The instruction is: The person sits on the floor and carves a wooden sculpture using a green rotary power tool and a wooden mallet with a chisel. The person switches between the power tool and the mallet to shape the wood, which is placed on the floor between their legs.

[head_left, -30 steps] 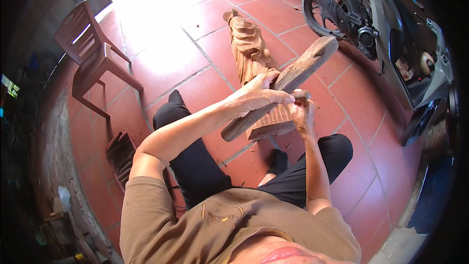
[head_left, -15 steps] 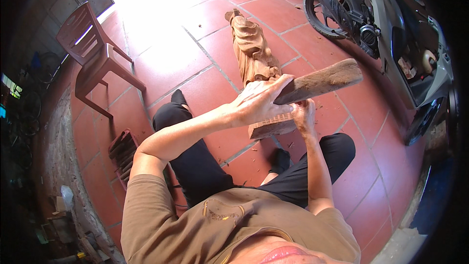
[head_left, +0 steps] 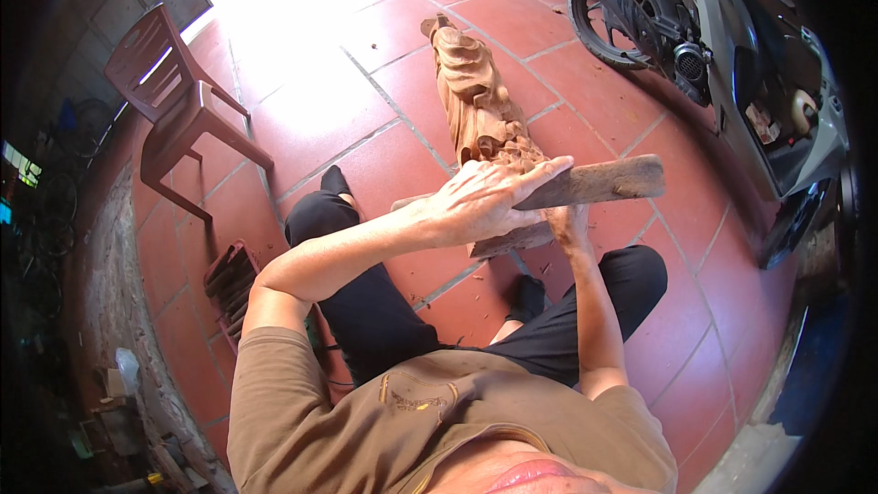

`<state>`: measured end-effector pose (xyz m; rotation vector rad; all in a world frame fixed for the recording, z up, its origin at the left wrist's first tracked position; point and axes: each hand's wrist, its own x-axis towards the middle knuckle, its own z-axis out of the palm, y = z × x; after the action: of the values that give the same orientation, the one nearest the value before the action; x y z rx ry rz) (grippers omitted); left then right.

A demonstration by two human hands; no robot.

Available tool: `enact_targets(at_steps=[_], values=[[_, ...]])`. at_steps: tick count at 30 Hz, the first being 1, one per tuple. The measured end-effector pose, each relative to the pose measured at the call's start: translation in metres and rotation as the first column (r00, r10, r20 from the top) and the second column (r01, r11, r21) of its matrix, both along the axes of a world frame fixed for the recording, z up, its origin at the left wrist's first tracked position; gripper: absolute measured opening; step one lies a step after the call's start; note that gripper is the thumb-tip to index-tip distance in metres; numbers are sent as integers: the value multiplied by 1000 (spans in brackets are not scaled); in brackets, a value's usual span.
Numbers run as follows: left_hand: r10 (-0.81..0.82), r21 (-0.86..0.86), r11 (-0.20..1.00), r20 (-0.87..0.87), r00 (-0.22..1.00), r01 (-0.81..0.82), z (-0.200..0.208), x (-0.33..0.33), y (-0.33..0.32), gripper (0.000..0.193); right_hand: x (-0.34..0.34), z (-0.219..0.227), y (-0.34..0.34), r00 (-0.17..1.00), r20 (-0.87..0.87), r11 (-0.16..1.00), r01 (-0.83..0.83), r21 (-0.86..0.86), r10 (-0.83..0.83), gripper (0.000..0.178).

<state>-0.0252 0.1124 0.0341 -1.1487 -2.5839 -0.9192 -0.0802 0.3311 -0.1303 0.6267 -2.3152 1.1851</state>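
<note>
A carved wooden statue (head_left: 471, 82) with flowing, robe-like folds lies on the tiled floor in front of me, its block-like base (head_left: 512, 242) toward my body. Over its near end I hold a thick wooden bar (head_left: 613, 180), roughly crosswise. My left hand (head_left: 485, 201) grips the bar near its middle, one finger stretched along the upper edge. The bar's far-left end just shows beyond the wrist. Below the bar, my right hand (head_left: 569, 227) is beside the statue's base. Its fingers are hidden behind the bar, so what they hold does not show.
A brown plastic chair (head_left: 174, 110) stands at the left. Beside my left leg is a reddish tray (head_left: 230, 288) of dark, stick-like tools. A motorbike (head_left: 695, 64) is parked at the right. Small wood chips lie on the red floor tiles (head_left: 677, 311) around my feet.
The wooden bar has swung from slanting up to the right to nearly level, and its left end now shows. My left hand has turned with it. The right hand is slightly lower, more covered.
</note>
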Motion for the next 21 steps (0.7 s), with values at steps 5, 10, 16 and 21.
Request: enact_targets(at_steps=[5,10,16,21], values=[[33,79,996,85,996,-39,31,6,0,84,3,21,-8,995,82,986,-51,-160,64,36],[123,-220,972,159,980,-86,28,2,-3,82,-7,0,5,998,-59,998,-35,58,38,42],[104,-249,967,195,975,-53,22,2,-2,79,-5,-7,3,965,-258,990,82,117,-50,45],[81,-211,977,192,978,-39,18,2,-4,79,-6,-4,2,991,-133,992,46,117,-30,46]])
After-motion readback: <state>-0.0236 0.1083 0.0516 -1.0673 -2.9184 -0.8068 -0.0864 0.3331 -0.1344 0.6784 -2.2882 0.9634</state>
